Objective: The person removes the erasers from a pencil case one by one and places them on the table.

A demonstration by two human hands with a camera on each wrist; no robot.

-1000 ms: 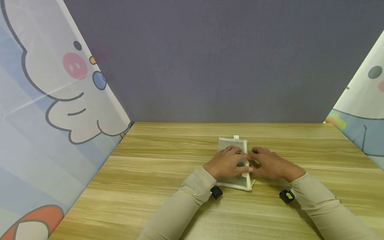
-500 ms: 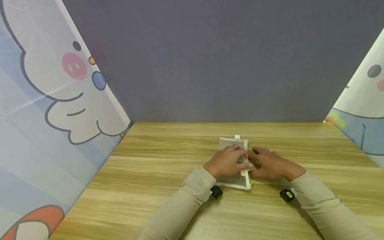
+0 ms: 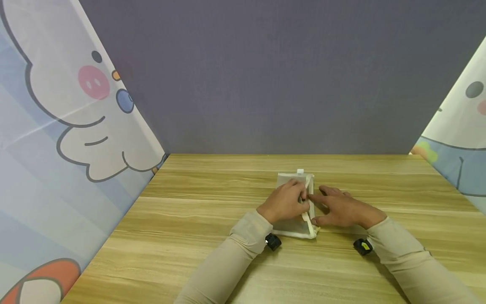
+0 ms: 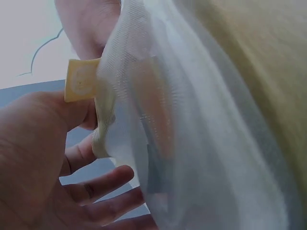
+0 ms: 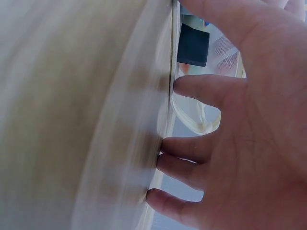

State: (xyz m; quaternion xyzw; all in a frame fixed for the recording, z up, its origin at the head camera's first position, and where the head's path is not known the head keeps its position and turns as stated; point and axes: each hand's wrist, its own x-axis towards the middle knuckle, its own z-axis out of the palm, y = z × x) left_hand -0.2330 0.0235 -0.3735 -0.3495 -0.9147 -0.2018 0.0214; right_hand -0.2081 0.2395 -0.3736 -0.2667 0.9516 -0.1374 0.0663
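A pale mesh pouch (image 3: 292, 228) with a cream zipper edge lies on the wooden table. My left hand (image 3: 284, 202) pinches the pouch's upper right edge by a small yellow tab (image 4: 79, 80) and holds it raised, so the mouth gapes. The other fingers of that hand spread loosely below the tab in the left wrist view. My right hand (image 3: 339, 209) rests its fingertips along the lower edge of the mouth, fingers fairly straight. Through the opening the right wrist view shows a dark flat block (image 5: 193, 44). An orange-and-grey shape shows blurred through the mesh in the left wrist view.
The wooden table (image 3: 190, 228) reaches back to a dark grey panel (image 3: 284, 76). Cartoon-printed sheets stand on the left (image 3: 49, 169) and right. A small white tag (image 3: 300, 171) sticks out from the pouch's far end.
My left hand has curled its fingers and drawn the pouch's upper edge leftward, opening the mouth. The right fingertips have moved slightly left onto the lower edge.
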